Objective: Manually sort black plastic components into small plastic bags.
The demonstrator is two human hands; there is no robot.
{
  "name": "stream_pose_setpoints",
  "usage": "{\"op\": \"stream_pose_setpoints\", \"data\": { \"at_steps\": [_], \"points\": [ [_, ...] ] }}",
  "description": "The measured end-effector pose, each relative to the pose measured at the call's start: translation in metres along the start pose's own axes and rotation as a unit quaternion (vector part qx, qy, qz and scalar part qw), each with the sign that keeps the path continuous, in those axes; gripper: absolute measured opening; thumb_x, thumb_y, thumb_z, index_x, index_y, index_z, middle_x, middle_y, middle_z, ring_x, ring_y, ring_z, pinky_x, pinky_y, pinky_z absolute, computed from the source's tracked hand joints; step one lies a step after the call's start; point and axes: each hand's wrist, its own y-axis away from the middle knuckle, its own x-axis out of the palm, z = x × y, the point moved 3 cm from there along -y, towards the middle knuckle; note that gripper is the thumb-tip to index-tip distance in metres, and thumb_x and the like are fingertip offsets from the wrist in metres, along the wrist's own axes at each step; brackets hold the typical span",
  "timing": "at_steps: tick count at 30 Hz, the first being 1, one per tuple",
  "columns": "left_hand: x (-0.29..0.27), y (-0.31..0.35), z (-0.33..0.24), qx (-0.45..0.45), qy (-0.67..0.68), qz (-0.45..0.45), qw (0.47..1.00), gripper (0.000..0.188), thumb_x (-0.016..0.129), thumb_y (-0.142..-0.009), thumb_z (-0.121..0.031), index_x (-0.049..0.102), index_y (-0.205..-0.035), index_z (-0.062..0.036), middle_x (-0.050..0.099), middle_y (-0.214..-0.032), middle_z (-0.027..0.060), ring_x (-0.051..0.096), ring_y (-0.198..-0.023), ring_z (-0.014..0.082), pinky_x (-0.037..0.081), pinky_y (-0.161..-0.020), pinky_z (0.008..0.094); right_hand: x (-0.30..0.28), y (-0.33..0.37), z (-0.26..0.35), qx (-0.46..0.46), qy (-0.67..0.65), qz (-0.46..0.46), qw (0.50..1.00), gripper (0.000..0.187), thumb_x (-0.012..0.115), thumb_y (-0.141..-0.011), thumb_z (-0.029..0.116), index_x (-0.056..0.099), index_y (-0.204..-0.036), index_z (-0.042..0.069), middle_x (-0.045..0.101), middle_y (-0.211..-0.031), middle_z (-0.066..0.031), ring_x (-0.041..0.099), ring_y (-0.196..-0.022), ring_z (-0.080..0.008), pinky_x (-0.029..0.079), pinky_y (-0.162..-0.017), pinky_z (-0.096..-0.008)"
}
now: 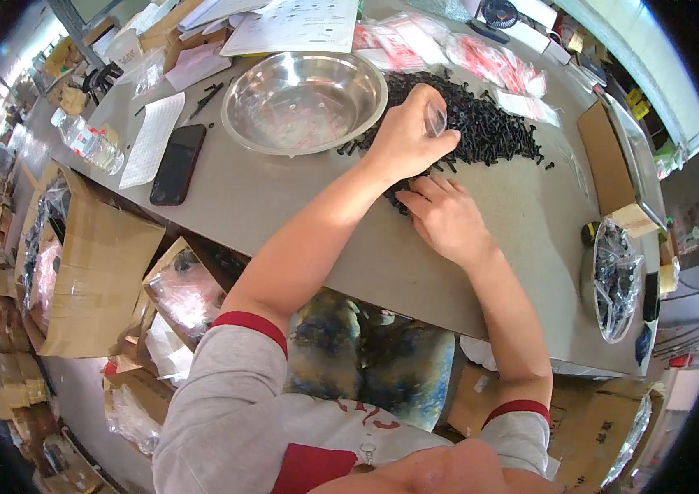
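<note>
My left hand (pixel 405 136) is closed around a small clear plastic container (pixel 436 120), held over the near left part of a heap of black screws (pixel 489 128). Its thumb points right, and most of the container is hidden by the fingers. Just nearer to me, my right hand (pixel 451 216) rests on the table with its fingers curled over a few black screws (pixel 401 203) at the heap's near edge. How many lie under the fingers is hidden. A steel bowl (pixel 238 136) stands left of my left hand, with clear plastic bags with red marks (pixel 304 119) inside.
More red-and-clear bags (pixel 493 62) lie behind the heap. Left on the grey table (pixel 522 272) are a black phone (pixel 178 165), a paper strip (pixel 152 140) and a water bottle (pixel 90 142). To the right stand a cardboard box (pixel 608 160) and a container of bagged dark parts (pixel 615 280).
</note>
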Motion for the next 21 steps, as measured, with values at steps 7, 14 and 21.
{"op": "stream_pose_setpoints", "data": {
  "at_steps": [7, 14, 21],
  "points": [
    [0.004, -0.001, 0.009, -0.006, 0.103, 0.038, 0.994, 0.046, 0.074, -0.07, -0.027, 0.047, -0.1, -0.0052, 0.056, -0.08, 0.007, 0.054, -0.073, 0.0161, 0.045, -0.066, 0.0298, -0.008, -0.004, -0.014, 0.07, -0.015, 0.138, 0.988, 0.013, 0.068, -0.067, 0.015, 0.062, -0.076, 0.008, 0.058, -0.08, -0.0056, 0.06, -0.084, -0.0233, 0.049, -0.077, -0.0361],
    [0.012, 0.004, 0.017, -0.033, 0.048, 0.076, 0.995, 0.022, 0.073, -0.069, -0.015, 0.057, -0.078, -0.0023, 0.06, -0.072, 0.0044, 0.057, -0.068, 0.0122, 0.046, -0.065, 0.0276, -0.008, 0.021, -0.047, 0.218, -0.119, 0.182, 0.951, 0.014, 0.066, -0.069, 0.014, 0.063, -0.078, 0.004, 0.062, -0.081, -0.0128, 0.061, -0.077, -0.0316, 0.05, -0.069, -0.0412],
    [0.024, 0.011, 0.02, -0.054, -0.007, 0.104, 0.993, 0.027, 0.074, -0.07, -0.018, 0.059, -0.085, -0.002, 0.062, -0.075, 0.0057, 0.059, -0.071, 0.0136, 0.047, -0.066, 0.0283, -0.007, 0.037, -0.081, 0.296, -0.148, 0.081, 0.94, 0.019, 0.067, -0.069, 0.015, 0.068, -0.083, 0.003, 0.064, -0.082, -0.0166, 0.062, -0.074, -0.0326, 0.05, -0.069, -0.0406]
  ]
}}
